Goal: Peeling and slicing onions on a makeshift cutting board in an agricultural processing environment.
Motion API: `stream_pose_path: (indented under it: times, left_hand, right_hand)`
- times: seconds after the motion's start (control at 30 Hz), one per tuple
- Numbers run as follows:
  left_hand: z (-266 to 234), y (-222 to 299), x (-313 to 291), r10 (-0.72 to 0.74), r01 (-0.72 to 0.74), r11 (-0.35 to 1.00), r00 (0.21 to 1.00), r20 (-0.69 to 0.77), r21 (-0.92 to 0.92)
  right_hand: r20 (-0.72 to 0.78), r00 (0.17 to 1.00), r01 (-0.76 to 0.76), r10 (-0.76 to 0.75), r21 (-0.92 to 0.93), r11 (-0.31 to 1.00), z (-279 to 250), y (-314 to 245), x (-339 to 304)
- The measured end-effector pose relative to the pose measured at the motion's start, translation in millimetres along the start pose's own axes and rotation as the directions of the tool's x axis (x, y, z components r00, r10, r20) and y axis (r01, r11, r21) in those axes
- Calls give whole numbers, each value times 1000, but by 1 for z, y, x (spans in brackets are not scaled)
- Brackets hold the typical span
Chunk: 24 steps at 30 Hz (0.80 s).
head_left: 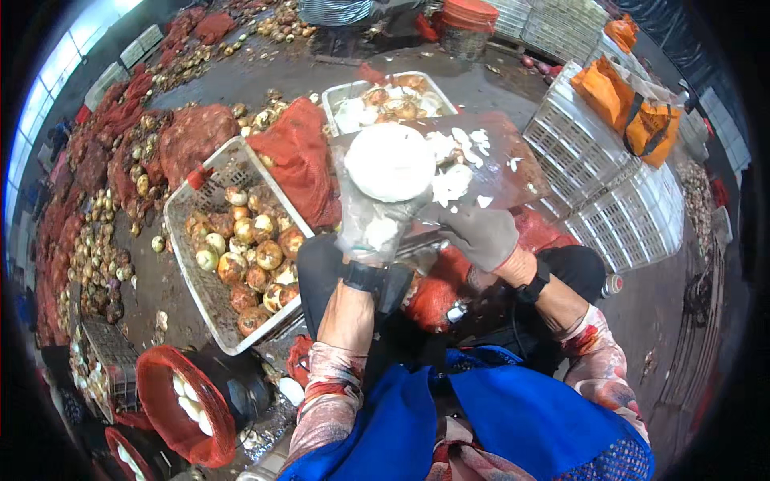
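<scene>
My left hand (377,228), in a clear plastic glove over a pale one, holds up a large, round, white peeled onion (391,162). The onion is so bright that its surface detail is lost, and it hides most of the left fingers. Beside it, my right hand (481,236) in a grey-brown glove is closed, its fingers bent toward the left hand. What those fingers grip is too unclear to name. White onion scraps (453,183) lie on the brown board (513,152) just beyond both hands.
Unpeeled onions fill a white crate (180,232) at left; another white crate (327,104) stands behind the board. Red mesh bags (297,152) and loose onions spread leftward. A red-mesh-lined bucket (152,385) holds peeled onions. Stacked white crates (561,160) carry an orange bag (601,84) at right.
</scene>
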<state>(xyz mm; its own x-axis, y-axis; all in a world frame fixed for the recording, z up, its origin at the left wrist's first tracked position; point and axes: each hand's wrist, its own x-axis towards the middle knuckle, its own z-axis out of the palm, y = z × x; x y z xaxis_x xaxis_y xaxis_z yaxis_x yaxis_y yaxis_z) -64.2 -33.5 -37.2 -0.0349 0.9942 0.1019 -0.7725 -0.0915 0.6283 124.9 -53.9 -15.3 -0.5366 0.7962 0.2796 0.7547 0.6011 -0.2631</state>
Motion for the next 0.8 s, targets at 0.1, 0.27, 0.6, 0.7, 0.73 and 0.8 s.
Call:
stream_pose_path:
  times: [0.1,0.27,0.6,0.7,0.73,0.8]
  left_hand:
    - [3,3,-12,299,-314,790,947,116,526]
    - [-12,1,3,-165,201,856,979,117,-476]
    - [-11,-9,-1,-259,254,908,966,30,-334]
    - [7,-19,-9,-221,232,961,971,85,-148]
    - [9,-22,-10,-137,134,990,989,54,53]
    - [10,-16,-3,-153,483,670,833,531,-564]
  right_hand:
    - [20,999,47,-50,158,986,-5,2,-7]
    - [43,921,-348,388,539,767,-23,9,12]
    - [-287,892,-239,350,359,902,-28,-4,45]
    - [-296,923,-191,247,206,960,-34,-6,58]
    - [-269,947,-133,174,163,978,-33,-6,61]
    - [-390,877,-138,280,353,925,-26,-10,57]
